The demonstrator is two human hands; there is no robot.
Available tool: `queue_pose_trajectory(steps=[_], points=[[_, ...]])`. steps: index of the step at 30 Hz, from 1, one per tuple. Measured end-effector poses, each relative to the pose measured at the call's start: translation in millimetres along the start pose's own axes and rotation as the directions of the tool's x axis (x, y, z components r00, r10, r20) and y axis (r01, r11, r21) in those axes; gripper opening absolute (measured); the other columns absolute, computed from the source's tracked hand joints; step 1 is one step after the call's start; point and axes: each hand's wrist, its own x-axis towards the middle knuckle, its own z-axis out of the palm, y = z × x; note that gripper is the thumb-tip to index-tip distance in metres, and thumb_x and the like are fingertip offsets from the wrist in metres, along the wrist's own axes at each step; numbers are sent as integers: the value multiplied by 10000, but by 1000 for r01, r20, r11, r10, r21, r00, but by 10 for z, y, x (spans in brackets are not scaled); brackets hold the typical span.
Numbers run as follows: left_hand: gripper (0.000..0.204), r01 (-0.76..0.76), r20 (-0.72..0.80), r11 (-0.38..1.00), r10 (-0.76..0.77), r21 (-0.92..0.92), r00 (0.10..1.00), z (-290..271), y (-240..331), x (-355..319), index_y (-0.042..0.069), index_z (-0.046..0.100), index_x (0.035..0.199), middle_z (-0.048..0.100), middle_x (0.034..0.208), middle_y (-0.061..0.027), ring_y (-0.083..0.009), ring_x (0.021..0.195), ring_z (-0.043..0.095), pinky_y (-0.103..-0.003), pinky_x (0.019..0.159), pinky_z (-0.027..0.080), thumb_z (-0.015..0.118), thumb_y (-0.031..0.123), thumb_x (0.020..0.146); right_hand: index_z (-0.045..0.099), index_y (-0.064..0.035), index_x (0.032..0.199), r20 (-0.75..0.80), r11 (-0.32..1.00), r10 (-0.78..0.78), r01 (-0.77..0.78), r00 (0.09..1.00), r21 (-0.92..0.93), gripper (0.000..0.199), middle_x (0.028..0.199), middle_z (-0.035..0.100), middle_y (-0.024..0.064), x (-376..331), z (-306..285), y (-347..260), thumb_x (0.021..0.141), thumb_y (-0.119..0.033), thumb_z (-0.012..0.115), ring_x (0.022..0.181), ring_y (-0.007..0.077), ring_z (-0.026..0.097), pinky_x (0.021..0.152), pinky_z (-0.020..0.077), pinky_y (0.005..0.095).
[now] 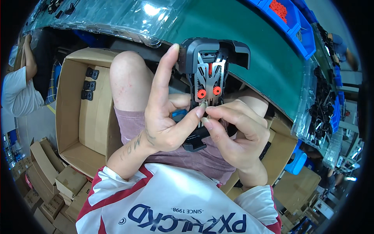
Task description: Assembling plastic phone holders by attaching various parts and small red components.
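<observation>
Black plastic clamp assembly (212, 66) held up over the lap, centre frame, with a toothed metal plate and two red rollers (209, 92) showing. Left hand (165, 117) grips its left edge, index finger straight up toward 12 o'clock, thumb pressed in at the lower middle. Right hand (233, 132), at 4 o'clock from the rollers, has thumb and forefinger pinched nearly closed on a tiny part just under them; what the part is, cannot tell. Risks: the pinched piece is small and could slip and drop into the open cardboard box (83, 117) at 9 o'clock or onto the floor; the one-sided left grip could let the assembly twist.
</observation>
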Motion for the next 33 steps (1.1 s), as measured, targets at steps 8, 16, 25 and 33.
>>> queue_pose_trajectory(steps=[8, 16, 25, 33], points=[[830, 10, -10, 999, -10, 40, 1000, -26, -17, -20, -101, 47, 1426, 65, 1520, -236, -172, 746, 652, -158, 551, 454, 534, -82, 755, 677, 42, 874, -49, 999, -11, 9, 999, -35, 214, 793, 653, 107, -4, 20, -11, 665, 84, 675, 609, 122, 498, 543, 387, 201], [836, 85, -60, 996, -87, -29, 994, 16, 41, -14, -85, 26, 1432, 150, 1484, -254, -152, 670, 639, -153, 534, 431, 532, -83, 767, 672, 38, 892, -42, 1000, 18, -19, 999, -25, 233, 836, 653, 119, -20, -11, -37, 663, 77, 683, 628, 147, 522, 572, 422, 229], [916, 184, 104, 949, -163, -254, 981, -104, 122, 54, 50, -102, 1459, 584, 1109, -281, -143, 621, 626, -165, 517, 422, 493, -120, 783, 655, 37, 948, -323, 877, 183, -6, 929, 480, 256, 931, 639, 145, -11, -57, -62, 696, 78, 676, 681, 160, 547, 657, 460, 263], [932, 210, 44, 922, -207, -325, 977, -26, 157, 86, 80, -123, 1461, 656, 935, -237, -138, 614, 620, -164, 514, 418, 478, -128, 781, 624, 45, 999, -74, 963, 70, -48, 995, 264, 275, 884, 623, 121, -36, -198, 101, 729, 81, 668, 696, 137, 531, 675, 448, 238]])
